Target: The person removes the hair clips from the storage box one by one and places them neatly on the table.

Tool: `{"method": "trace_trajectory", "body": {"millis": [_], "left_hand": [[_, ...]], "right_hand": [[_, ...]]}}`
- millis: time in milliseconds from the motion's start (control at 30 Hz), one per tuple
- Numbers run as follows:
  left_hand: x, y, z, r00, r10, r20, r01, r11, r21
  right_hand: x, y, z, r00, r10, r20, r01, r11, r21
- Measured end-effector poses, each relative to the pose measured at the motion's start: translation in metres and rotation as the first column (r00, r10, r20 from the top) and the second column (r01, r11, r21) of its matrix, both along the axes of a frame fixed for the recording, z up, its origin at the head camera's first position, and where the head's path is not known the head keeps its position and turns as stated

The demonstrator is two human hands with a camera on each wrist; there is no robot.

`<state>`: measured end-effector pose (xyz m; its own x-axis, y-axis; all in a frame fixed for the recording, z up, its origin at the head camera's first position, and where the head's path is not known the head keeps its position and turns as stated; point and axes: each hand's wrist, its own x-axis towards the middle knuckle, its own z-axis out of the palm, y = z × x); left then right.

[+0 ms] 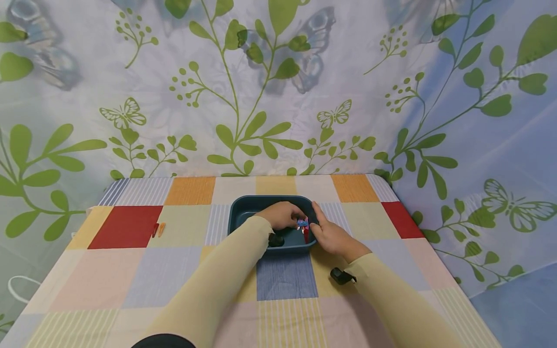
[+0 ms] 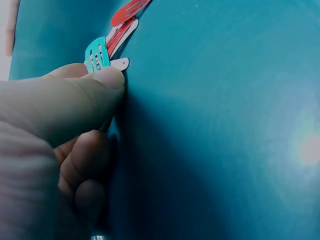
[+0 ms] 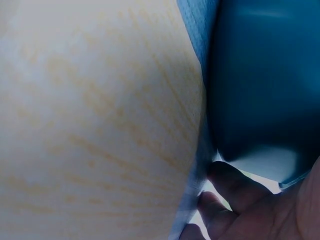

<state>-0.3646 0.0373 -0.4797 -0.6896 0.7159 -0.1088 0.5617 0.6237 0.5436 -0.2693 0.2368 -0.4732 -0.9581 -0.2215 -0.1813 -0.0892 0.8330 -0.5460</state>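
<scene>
Inside the tray (image 1: 243, 209), left hand (image 1: 282, 215) pinches an upright teal clip (image 2: 97, 56).

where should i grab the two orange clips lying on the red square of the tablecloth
Pinch the two small orange hair clips from above, across their narrow width near the middle. They lie flat, side by side on the checked tablecloth, left of the dark teal plastic tray, so probably lift one at a time.

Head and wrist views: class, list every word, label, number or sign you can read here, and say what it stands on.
None can be read.
Hair clips pinched by the left hand: slots and plain colour, no lettering.
Blue tray: unmarked.
Checked tablecloth and leaf-and-butterfly backdrop: pattern only.
Small black item by the right hand: too small to tell.
</scene>
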Motion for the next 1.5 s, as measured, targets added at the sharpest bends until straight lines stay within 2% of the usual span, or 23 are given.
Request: {"method": "trace_trajectory", "body": {"millis": [433, 733, 867, 967, 1067, 1300, 1500], "left_hand": [[-0.002, -0.002, -0.001, 0.999, -0.014, 0.038, 0.013, 1.0, 0.021], [-0.002, 0.0, 0.0, 0.999, -0.043, 0.005, 0.043, 0.999, -0.005], [-0.002, 0.002, 0.0, 0.998, -0.054, -0.031, 0.053, 0.998, -0.023], [-0.003, 0.002, -0.001, 0.998, -0.049, -0.029, 0.048, 0.998, -0.03], [-0.004, 0.001, -0.002, 0.998, -0.054, -0.01, 0.054, 0.998, -0.018], [-0.005, -0.005, 0.005, 0.992, -0.069, 0.107, 0.059, 0.994, 0.096], [-0.005, -0.005, 0.011, 0.989, -0.077, 0.128, 0.067, 0.994, 0.083]], "right_hand": [[-0.001, 0.0, -0.001, 1.0, 0.0, -0.004, 0.0, 1.0, 0.007], [0.0, 0.0, 0.001, 1.0, -0.009, 0.025, 0.009, 1.0, 0.008], [0.001, 0.0, 0.002, 1.0, -0.009, 0.02, 0.009, 1.0, 0.009], [0.002, 0.0, 0.002, 1.0, -0.001, 0.008, 0.001, 1.0, 0.007], [0.001, 0.0, 0.001, 1.0, 0.006, -0.003, -0.006, 1.0, 0.001], [0.0, 0.0, 0.001, 1.0, 0.004, 0.004, -0.004, 1.0, 0.001], [0.001, 0.002, 0.001, 1.0, 0.005, 0.009, -0.005, 1.0, 0.001]]}}
